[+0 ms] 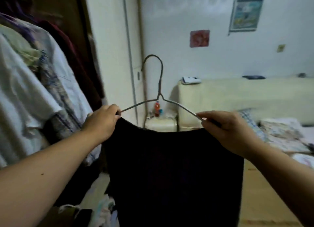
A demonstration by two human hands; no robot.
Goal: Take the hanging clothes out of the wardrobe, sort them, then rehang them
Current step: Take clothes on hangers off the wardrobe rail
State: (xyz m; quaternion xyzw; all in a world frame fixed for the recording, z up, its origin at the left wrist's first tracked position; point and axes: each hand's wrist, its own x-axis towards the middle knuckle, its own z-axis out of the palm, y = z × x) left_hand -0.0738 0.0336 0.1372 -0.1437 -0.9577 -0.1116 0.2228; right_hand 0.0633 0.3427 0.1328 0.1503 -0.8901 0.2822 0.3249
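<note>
Head view: centre frame, wire hanger held upright, black garment hanging below it down to the bottom edge. Left grip pinching the hanger's left shoulder together with the fabric, right grip pinching the right shoulder wire. Hanging clothes crowded at upper left; bed behind, at right.

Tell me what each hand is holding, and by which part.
Both hold one wire hanger carrying a dark garment: the left hand grips its left shoulder end, the right hand pinches its right shoulder wire.
</note>
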